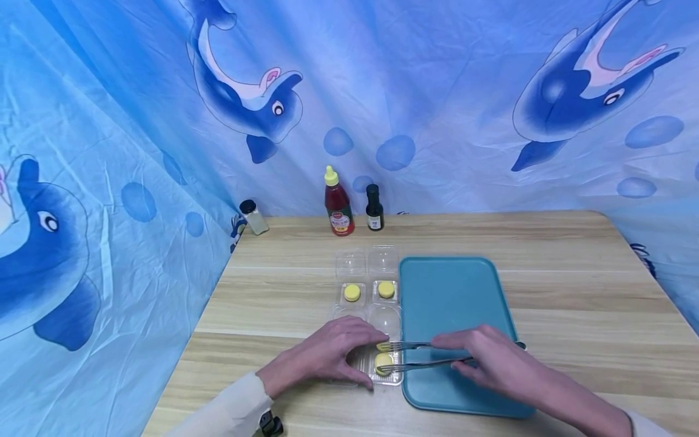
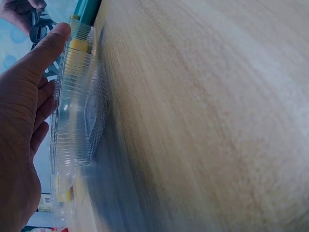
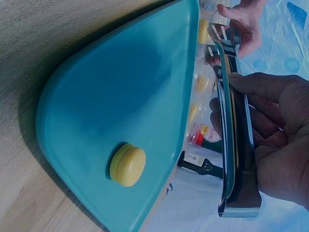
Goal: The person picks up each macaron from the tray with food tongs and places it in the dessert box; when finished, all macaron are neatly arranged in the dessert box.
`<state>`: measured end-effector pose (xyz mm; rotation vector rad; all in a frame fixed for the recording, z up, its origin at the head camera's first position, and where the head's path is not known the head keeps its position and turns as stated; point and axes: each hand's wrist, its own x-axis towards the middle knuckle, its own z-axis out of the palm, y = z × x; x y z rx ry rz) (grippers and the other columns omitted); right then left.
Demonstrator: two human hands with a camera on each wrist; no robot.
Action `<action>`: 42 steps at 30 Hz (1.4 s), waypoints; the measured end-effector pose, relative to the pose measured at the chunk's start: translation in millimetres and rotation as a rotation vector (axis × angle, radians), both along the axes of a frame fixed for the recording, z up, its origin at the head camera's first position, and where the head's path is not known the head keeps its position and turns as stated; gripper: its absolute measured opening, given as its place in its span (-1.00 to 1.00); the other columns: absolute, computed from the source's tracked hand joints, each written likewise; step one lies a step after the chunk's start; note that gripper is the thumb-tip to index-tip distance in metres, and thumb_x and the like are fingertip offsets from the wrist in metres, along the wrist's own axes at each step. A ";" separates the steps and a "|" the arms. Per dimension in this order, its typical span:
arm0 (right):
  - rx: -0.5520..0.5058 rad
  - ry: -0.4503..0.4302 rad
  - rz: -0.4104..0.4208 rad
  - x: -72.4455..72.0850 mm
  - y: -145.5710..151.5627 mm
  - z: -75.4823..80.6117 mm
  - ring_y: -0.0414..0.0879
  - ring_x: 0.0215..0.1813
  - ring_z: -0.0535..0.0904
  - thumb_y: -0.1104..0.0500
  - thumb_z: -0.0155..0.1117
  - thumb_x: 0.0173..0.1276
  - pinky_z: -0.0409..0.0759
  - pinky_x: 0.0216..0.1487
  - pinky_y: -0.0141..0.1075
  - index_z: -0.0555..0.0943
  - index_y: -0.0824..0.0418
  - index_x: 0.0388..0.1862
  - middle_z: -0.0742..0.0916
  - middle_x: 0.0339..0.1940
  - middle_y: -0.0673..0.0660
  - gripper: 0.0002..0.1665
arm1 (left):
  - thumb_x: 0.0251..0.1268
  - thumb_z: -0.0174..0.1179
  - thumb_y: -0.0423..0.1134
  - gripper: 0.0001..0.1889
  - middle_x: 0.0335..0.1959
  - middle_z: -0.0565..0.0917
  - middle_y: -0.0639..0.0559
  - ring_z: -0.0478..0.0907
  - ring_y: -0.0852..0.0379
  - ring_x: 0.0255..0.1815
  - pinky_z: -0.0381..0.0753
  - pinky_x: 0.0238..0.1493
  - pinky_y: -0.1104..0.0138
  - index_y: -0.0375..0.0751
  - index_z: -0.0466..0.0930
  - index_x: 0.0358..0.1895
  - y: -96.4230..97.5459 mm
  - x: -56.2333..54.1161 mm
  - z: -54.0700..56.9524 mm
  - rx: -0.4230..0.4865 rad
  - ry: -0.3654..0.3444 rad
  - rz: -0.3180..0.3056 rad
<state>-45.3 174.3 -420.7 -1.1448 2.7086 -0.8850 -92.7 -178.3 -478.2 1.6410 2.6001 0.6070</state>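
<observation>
My right hand (image 1: 486, 358) grips a pair of metal tongs (image 1: 423, 365) across the blue tray. Their two slotted tips are apart, one overlapping a yellow macaron (image 1: 383, 363) in the front right clear plastic box (image 1: 389, 381), the other just behind it. My left hand (image 1: 335, 352) curves round this box, thumb at its near edge and index finger at the far side. Under the left hand is another clear plastic box (image 2: 79, 111), partly hidden in the head view. On the tray lies one yellow macaron (image 3: 128, 165), which my right hand and arm hide from the head view.
Two open clear boxes behind hold yellow macarons (image 1: 352, 293). The blue tray (image 1: 450, 279) stands right of the boxes. Along the table's back edge are a red sauce bottle (image 1: 338, 209), a small dark bottle (image 1: 374, 209) and a black-capped shaker (image 1: 254, 217). A dolphin-print curtain (image 1: 437, 103) hangs behind.
</observation>
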 end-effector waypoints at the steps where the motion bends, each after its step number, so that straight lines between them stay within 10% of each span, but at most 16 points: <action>1: 0.000 -0.006 -0.001 0.1 -0.2 0.0 -0.03 0.09 0.78 0.39 0.58 0.23 0.57 -0.36 -0.41 0.79 0.16 0.19 0.83 0.11 0.08 -0.48 | -0.01 0.57 0.35 -0.03 0.37 0.64 0.16 0.53 0.23 0.39 0.43 0.53 0.16 -0.04 0.54 0.47 0.0 0.0 0.1 -0.001 -0.005 0.002; 21: 0.007 -0.095 -0.088 2.8 26.8 10.7 0.11 0.19 0.75 0.32 0.64 0.22 0.81 0.01 -0.01 0.76 0.09 0.26 0.80 0.20 0.05 -0.40 | 0.02 0.55 0.36 -0.01 0.39 0.63 0.13 0.53 0.19 0.40 0.44 0.53 0.10 -0.06 0.50 0.50 0.9 0.3 2.7 -0.006 0.023 -0.020; 29: 0.028 -0.135 -0.160 4.6 47.4 14.1 -0.03 0.15 0.75 0.25 0.67 0.20 0.67 -0.23 -0.37 0.73 0.06 0.31 0.79 0.24 0.06 -0.34 | 0.04 0.52 0.38 0.00 0.42 0.60 0.15 0.49 0.21 0.43 0.39 0.56 0.13 -0.03 0.46 0.53 -1.1 0.5 4.7 -0.037 0.002 0.011; 42: 0.015 -0.158 -0.265 10.8 80.0 5.8 -0.14 0.14 0.70 0.28 0.66 0.19 0.57 -0.32 -0.41 0.71 0.03 0.35 0.76 0.28 0.09 -0.29 | 0.03 0.65 0.17 -0.05 0.45 0.58 0.16 0.51 -0.01 0.46 0.39 0.56 0.08 -0.04 0.50 0.51 -19.0 0.5 10.5 0.096 -0.119 0.082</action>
